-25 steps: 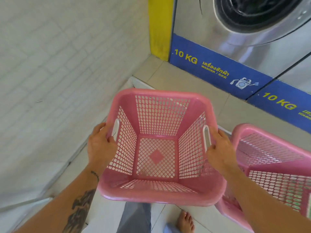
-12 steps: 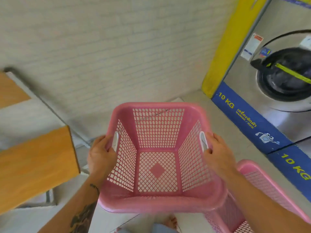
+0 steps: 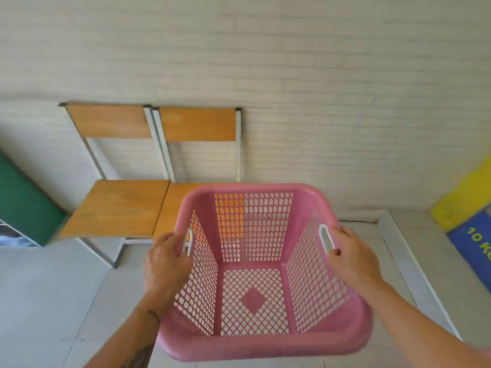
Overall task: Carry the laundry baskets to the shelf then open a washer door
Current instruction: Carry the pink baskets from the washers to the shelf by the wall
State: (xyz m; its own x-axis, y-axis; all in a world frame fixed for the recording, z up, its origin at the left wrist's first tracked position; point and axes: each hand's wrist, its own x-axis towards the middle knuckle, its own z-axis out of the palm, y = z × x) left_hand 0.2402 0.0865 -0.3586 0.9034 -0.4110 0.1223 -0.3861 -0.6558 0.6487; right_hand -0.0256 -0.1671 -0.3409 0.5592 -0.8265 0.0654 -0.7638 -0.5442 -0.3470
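Both hands, left hand (image 3: 166, 264) and right hand (image 3: 353, 257), grip opposite handles of the empty pink laundry basket (image 3: 263, 343) at lower centre; no shelf identifiable.

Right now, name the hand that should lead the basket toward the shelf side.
Left, probably. The left hand grips the pink basket on the side nearer the green panel at far left; the right hand holds the side toward the blue washer label.

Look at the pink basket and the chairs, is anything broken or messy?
Nothing stands out. The pink plastic lattice basket is empty and looks whole, held level by the left hand and right hand at its white handle slots. The two wooden-seated metal chairs stand side by side against the wall.
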